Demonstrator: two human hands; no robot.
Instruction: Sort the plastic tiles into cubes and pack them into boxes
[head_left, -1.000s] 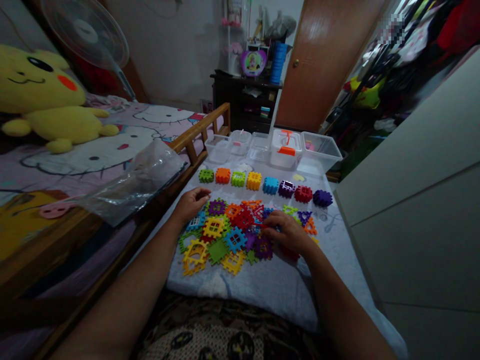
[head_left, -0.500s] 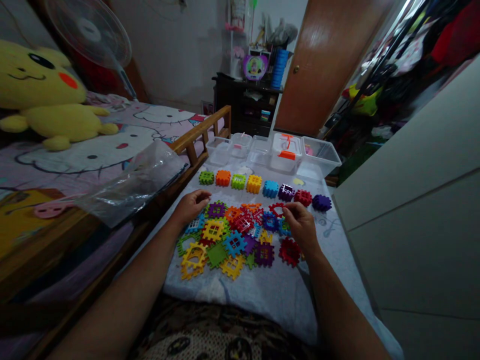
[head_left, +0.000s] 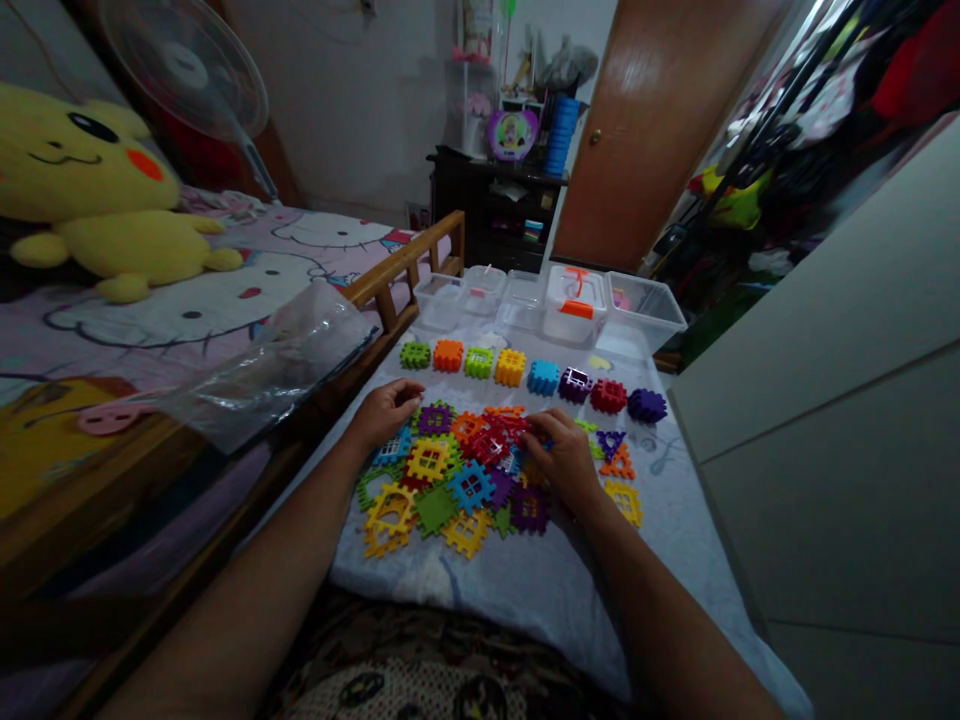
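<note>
A pile of flat, colourful interlocking tiles (head_left: 450, 475) lies on a pale cloth (head_left: 525, 580) in front of me. Behind it stands a row of assembled cubes (head_left: 510, 367), from green at the left to purple at the right. My left hand (head_left: 386, 410) rests at the pile's far left edge beside a purple tile (head_left: 435, 417); its fingers are curled and hide whatever they hold. My right hand (head_left: 562, 455) lies on the pile's right part, fingers bent down and closed on red tiles (head_left: 499, 437). A yellow tile (head_left: 626, 500) lies just right of that hand.
Several clear plastic containers (head_left: 645, 305) stand behind the cubes. A wooden bed rail (head_left: 405, 262) and a crumpled plastic bag (head_left: 277, 365) lie to the left, with a yellow plush toy (head_left: 90, 200) and a fan (head_left: 187, 60) beyond. A white cabinet (head_left: 825, 380) stands close on the right.
My right hand, which was lifted at the pile's right side pinching a red piece, has come back left and down onto the red tiles. The left hand has not moved.
</note>
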